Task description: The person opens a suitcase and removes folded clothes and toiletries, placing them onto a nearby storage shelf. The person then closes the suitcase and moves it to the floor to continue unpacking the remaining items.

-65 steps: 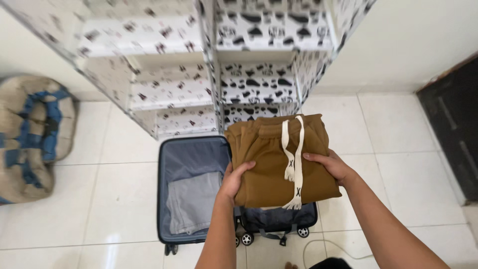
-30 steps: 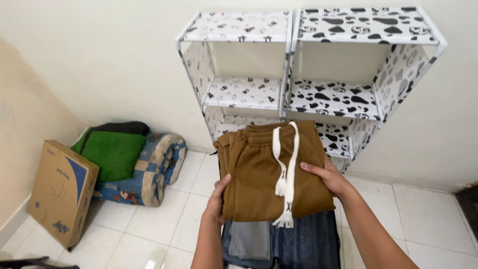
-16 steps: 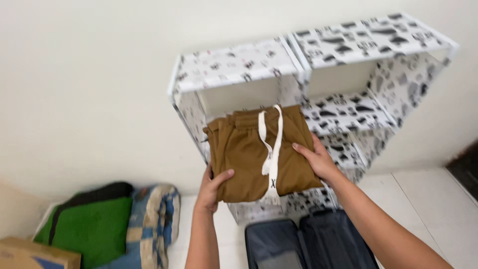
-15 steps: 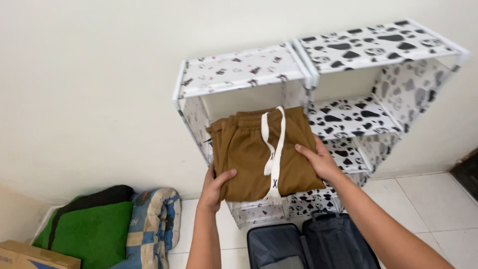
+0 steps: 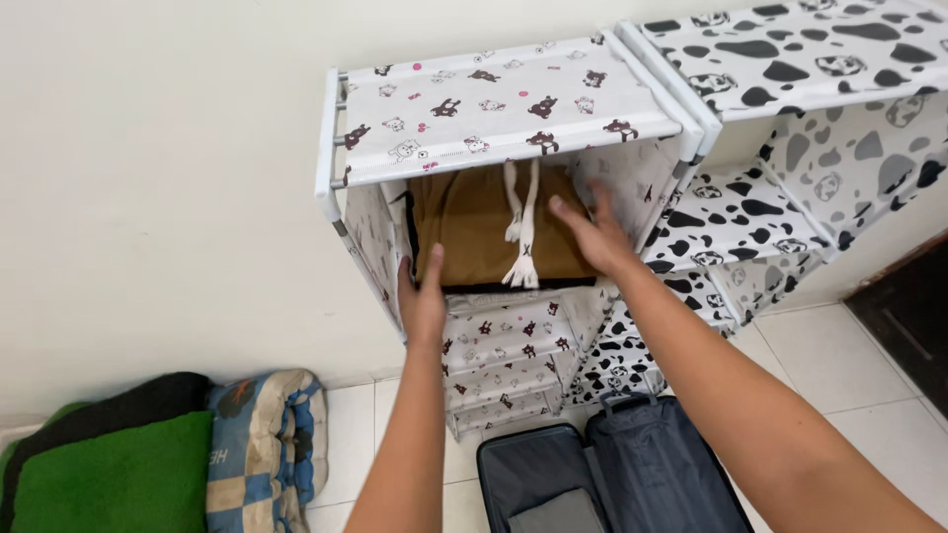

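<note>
A folded brown garment (image 5: 474,222) with a white drawstring (image 5: 520,232) lies on the top shelf of a fabric shelf unit (image 5: 504,99) printed with small cartoon animals. My left hand (image 5: 423,299) rests at the garment's front left edge, fingers pointing up. My right hand (image 5: 591,233) lies flat against the garment's right side, fingers spread. Both arms reach forward into the shelf opening. The back of the garment is hidden under the shelf's top panel.
A second shelf unit (image 5: 810,118) with black cow spots stands to the right. An open dark suitcase (image 5: 612,474) lies on the white tiled floor below. Green and blue patterned cushions (image 5: 168,454) lie against the wall at lower left.
The brown garment has gone from being held in front of the shelves to lying inside the top left shelf. Both hands moved forward with it, and the view came closer.
</note>
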